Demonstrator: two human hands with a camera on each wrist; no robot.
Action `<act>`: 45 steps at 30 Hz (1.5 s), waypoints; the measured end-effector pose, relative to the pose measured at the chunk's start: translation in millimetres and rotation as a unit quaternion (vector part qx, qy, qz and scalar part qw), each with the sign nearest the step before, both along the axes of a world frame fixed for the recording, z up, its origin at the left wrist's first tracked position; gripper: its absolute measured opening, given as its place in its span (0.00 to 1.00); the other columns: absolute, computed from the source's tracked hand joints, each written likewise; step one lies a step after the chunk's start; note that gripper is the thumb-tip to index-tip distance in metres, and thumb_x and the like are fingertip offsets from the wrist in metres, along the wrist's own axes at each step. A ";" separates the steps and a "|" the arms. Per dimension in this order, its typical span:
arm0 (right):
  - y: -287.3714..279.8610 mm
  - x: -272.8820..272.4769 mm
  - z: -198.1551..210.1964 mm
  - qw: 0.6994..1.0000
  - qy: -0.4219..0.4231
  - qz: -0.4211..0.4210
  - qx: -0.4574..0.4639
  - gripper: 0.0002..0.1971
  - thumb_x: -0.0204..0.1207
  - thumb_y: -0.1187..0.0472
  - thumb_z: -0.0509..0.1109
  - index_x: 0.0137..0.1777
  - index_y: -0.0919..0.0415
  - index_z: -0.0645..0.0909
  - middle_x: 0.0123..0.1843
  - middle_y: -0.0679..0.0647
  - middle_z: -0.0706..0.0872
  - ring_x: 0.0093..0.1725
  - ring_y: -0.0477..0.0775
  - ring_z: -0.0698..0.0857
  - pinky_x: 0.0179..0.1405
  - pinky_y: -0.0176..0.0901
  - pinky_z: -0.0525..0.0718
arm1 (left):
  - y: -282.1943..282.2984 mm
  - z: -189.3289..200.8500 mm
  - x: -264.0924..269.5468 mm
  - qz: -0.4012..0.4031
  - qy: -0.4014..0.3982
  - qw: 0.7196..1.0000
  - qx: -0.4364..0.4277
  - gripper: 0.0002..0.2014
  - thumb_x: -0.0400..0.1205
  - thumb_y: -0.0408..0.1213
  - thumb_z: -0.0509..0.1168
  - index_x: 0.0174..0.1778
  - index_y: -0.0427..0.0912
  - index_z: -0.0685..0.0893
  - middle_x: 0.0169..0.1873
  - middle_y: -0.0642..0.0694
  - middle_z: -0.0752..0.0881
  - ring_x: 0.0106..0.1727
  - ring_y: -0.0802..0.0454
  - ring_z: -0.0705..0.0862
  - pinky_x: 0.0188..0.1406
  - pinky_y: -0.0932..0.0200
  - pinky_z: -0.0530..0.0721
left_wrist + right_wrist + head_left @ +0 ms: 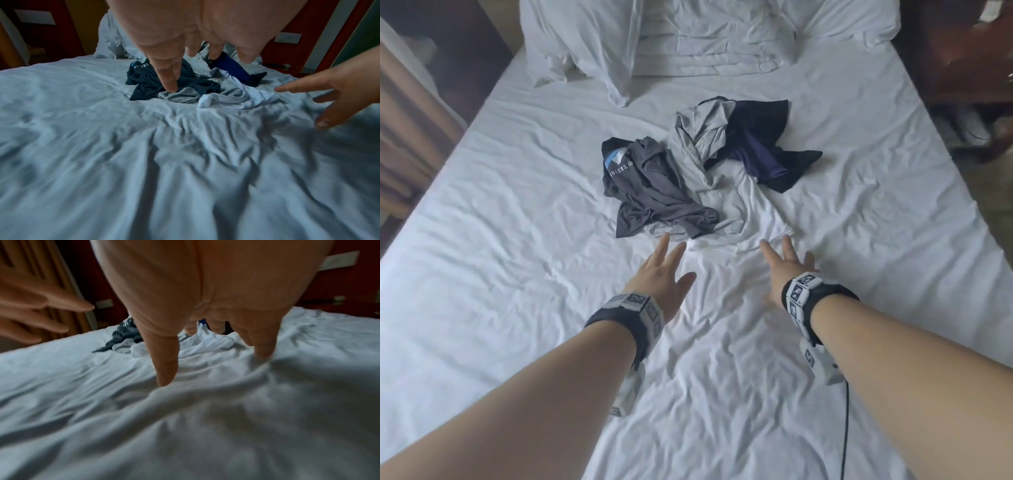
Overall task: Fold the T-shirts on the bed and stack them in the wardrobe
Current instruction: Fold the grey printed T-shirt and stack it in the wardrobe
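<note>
T-shirts lie in a crumpled heap on the bed, just beyond both hands: dark grey one ahead of the left hand, white one ahead of the right hand, light grey and navy farther off. Both hands reach forward over the sheet, fingers spread and straight, holding nothing. Pillows well beyond the heap.

Crumpled T-shirts and pillows on white bed.
</note>
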State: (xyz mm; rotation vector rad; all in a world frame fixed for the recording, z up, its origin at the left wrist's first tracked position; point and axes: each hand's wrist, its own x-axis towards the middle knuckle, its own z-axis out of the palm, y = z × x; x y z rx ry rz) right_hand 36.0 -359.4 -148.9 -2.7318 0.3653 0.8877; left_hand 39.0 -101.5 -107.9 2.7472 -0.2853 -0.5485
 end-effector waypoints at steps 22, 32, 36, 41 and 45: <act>19.8 88.9 -94.2 0.995 0.061 0.077 -0.001 0.72 0.39 0.35 0.85 0.74 0.18 0.33 0.84 0.38 0.38 0.79 0.81 0.65 0.67 0.83 0.71 | -43.9 -82.9 112.0 0.009 -0.024 0.995 0.100 0.20 0.82 0.49 0.64 0.70 0.58 0.72 0.46 0.52 0.83 0.66 0.42 0.72 0.68 0.45 0.68; 20.9 90.8 -100.8 0.993 0.068 0.088 -0.029 0.74 0.33 0.30 0.81 0.76 0.21 0.33 0.82 0.32 0.35 0.78 0.76 0.70 0.64 0.82 0.74 | -8.9 -97.0 19.1 0.185 0.160 0.966 -0.084 0.12 0.78 0.53 0.65 0.36 0.51 0.78 0.33 0.50 0.85 0.39 0.45 0.84 0.34 0.56 0.74; 21.3 90.9 -103.9 0.993 0.062 0.097 -0.040 0.73 0.35 0.32 0.83 0.76 0.22 0.35 0.83 0.34 0.37 0.78 0.78 0.69 0.65 0.86 0.71 | -12.7 -114.2 18.2 0.215 0.206 0.948 -0.107 0.13 0.74 0.56 0.65 0.37 0.50 0.83 0.33 0.49 0.90 0.40 0.45 0.89 0.42 0.51 0.88; 19.9 89.5 -115.6 0.993 0.045 0.093 -0.048 0.72 0.34 0.33 0.84 0.74 0.19 0.37 0.82 0.33 0.38 0.77 0.78 0.70 0.64 0.85 0.72 | -23.6 -137.5 8.9 0.147 0.144 0.978 -0.018 0.16 0.86 0.63 0.54 0.50 0.55 0.75 0.50 0.45 0.89 0.54 0.39 0.86 0.50 0.51 0.81; 16.3 88.0 -120.6 0.993 0.010 0.100 -0.055 0.71 0.34 0.31 0.82 0.74 0.19 0.37 0.84 0.34 0.38 0.77 0.76 0.71 0.64 0.81 0.75 | -20.6 -148.0 3.4 0.140 0.128 0.982 -0.022 0.19 0.86 0.65 0.50 0.56 0.56 0.76 0.54 0.42 0.88 0.57 0.37 0.85 0.52 0.49 0.81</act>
